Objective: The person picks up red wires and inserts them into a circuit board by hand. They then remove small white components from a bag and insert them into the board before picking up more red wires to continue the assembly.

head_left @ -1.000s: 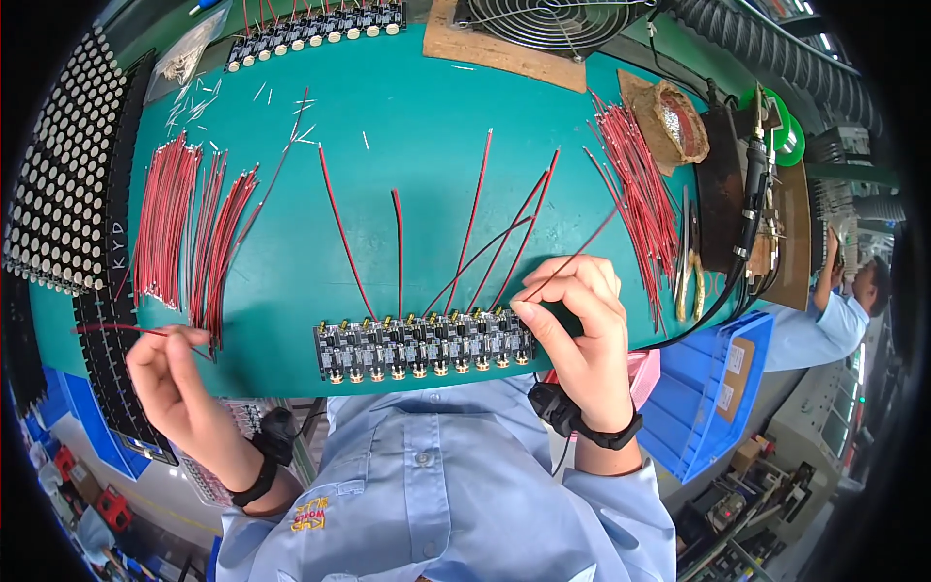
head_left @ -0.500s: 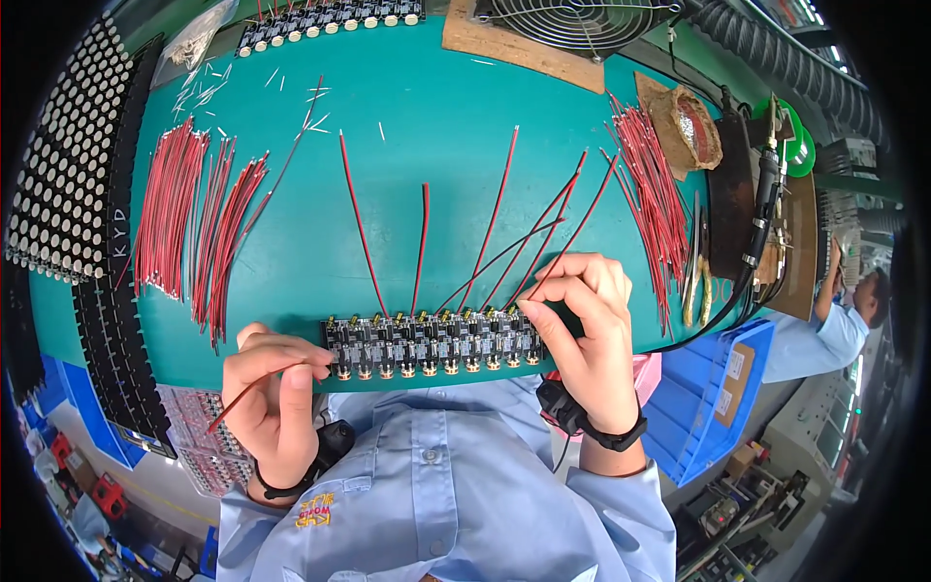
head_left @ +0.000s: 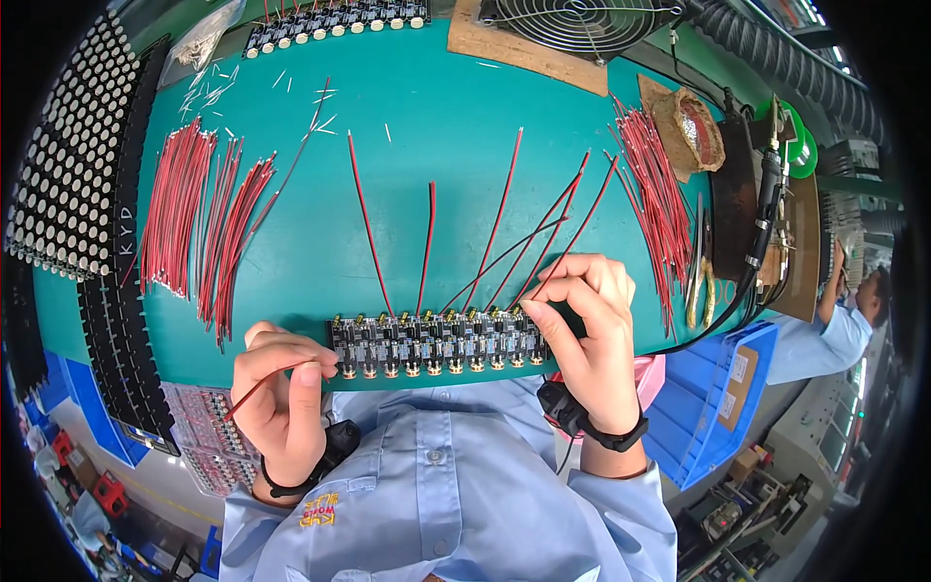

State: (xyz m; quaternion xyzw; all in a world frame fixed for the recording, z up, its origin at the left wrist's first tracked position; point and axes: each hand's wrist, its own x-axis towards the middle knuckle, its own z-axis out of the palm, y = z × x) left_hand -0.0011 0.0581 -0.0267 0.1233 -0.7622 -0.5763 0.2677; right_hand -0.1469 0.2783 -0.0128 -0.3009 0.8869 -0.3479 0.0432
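Note:
A strip of small black circuit boards (head_left: 441,343) lies along the near edge of the green mat, in front of my body. Several red and black wires (head_left: 363,223) rise from its far edge and fan out over the mat. My left hand (head_left: 282,388) is closed in a pinch on a short-looking red wire (head_left: 254,396), its fingertips beside the strip's left end. At the right end, my right hand (head_left: 589,325) is also closed, thumb and forefinger pinching the lower end of a red and black wire (head_left: 585,208) by the board's edge.
Bundles of red wires lie left (head_left: 180,209) and right (head_left: 659,213). Tweezers (head_left: 695,262), a soldering iron (head_left: 766,199) and its cable stand on the right. A fan (head_left: 582,21) sits at the back. Black board panels (head_left: 73,155) are at left; a co-worker (head_left: 842,320) is at far right.
The whole view has shifted slightly. The wire in my left hand has swung a little, its free end now higher and further right. My right hand stays at the strip's right end.

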